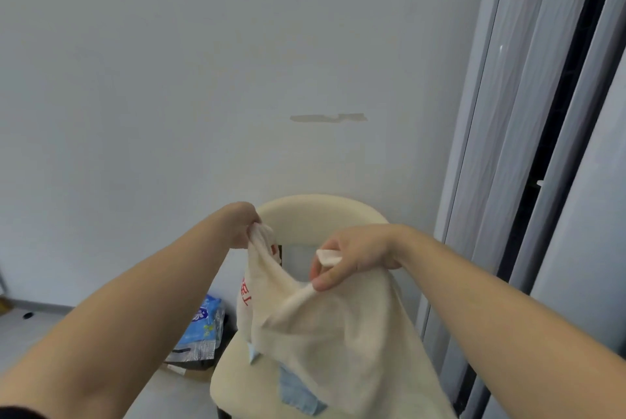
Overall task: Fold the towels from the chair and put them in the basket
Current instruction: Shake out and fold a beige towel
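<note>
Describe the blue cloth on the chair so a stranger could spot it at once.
Find the cream chair by the white wall. On its seat, partly hidden by the cream towel held above it, lies the pale blue cloth. It is the only blue thing on the seat; the blue packet lies on the floor.

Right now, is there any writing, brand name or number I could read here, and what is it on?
Nothing can be quoted; both prints are too blurred to read.
Cream towel: red characters along its left edge, unreadable.
Blue packet on the floor left of the chair: white lettering, unreadable.
No other text shows.
</note>
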Available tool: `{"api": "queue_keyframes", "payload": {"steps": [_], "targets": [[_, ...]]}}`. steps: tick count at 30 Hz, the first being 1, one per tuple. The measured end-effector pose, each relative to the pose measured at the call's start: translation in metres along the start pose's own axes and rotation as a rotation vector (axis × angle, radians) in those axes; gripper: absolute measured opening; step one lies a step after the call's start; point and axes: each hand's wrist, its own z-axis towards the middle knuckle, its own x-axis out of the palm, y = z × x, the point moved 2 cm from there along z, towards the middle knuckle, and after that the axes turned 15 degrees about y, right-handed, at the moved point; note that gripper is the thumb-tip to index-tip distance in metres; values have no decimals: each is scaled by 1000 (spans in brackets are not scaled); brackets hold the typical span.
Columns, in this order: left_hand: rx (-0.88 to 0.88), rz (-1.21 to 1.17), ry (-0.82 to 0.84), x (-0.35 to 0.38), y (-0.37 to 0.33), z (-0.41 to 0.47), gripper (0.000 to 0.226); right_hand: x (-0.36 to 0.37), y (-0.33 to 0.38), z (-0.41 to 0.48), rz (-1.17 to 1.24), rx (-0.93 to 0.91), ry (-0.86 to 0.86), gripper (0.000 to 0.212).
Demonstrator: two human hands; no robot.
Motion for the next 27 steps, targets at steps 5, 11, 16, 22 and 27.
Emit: {"api": "queue_keyframes", "payload": {"steps": [5,11,16,22,27], "targets": [[295,674,-4,20,-11,-20,28,-5,-5,18,-147,3,-309,72],[734,1087,78,49,-23,-48,27,-11,-25,45,99,2,-525,87],[929,987,-31,51,-24,-48,24,-12,-32,53,-95,215,-649,16],[777,855,-274,26,-20,-35,30,-29,-46,38,-142,328,-796,20],[558,1096,-321,38,-3,-34,32,-41,-36,35,-99,50,-890,41]]}}
